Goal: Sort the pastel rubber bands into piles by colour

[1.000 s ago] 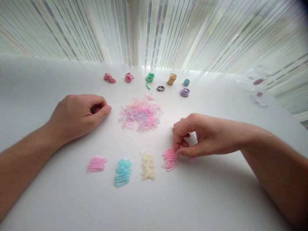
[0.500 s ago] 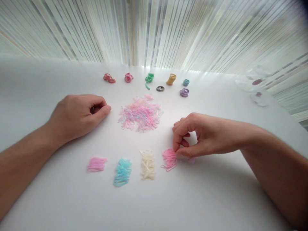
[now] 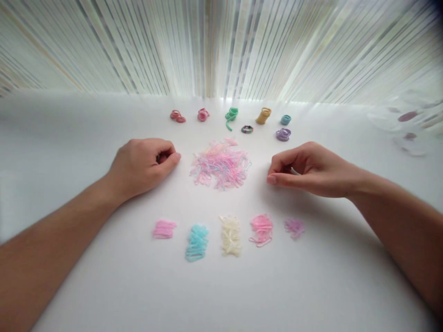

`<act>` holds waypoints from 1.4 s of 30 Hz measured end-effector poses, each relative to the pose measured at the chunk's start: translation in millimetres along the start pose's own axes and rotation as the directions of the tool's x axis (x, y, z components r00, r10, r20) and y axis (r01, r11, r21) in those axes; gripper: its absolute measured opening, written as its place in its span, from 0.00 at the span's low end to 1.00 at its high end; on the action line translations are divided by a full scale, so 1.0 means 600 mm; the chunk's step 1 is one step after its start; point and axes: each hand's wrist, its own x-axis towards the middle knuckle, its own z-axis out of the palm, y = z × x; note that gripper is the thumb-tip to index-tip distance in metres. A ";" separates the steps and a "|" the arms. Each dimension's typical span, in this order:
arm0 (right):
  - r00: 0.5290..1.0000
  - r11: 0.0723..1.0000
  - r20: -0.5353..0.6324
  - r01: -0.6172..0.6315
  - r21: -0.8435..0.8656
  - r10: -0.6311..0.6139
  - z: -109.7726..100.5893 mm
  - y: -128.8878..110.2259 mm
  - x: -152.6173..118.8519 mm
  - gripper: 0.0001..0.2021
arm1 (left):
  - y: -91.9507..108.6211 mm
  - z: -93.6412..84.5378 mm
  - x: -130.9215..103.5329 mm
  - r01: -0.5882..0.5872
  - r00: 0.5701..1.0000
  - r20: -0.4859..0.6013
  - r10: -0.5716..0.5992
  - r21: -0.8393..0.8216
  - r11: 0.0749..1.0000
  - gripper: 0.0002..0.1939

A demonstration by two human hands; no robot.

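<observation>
a tangled heap of thin, stringy pastel loops is lying between the left hand and right hand, both curling with thumb and fingertips together.

"What has shifted?"

"The right hand. It was at the deep pink bundle, on the near side of the mixed pile; now it is off the pile's right edge, touching neither."

"And what has that uncovered?"

"The lilac bundle, to the near right of the pile: mostly hidden before, now in full view. The head view has swung slightly left."
</observation>
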 end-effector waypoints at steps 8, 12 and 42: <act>0.997 0.991 -0.080 -0.012 0.132 0.023 0.011 0.017 0.007 0.21 | 0.003 -0.003 -0.001 0.013 1.000 0.016 -0.013 0.014 1.000 0.18; 0.983 0.987 -0.183 0.018 0.160 0.012 0.011 0.025 0.013 0.21 | -0.002 -0.004 0.000 0.013 1.000 0.022 -0.013 0.006 1.000 0.19; 0.964 0.987 -0.257 0.106 0.125 -0.071 0.036 0.038 0.025 0.14 | -0.005 -0.006 -0.002 0.021 0.998 0.060 -0.020 -0.008 1.000 0.19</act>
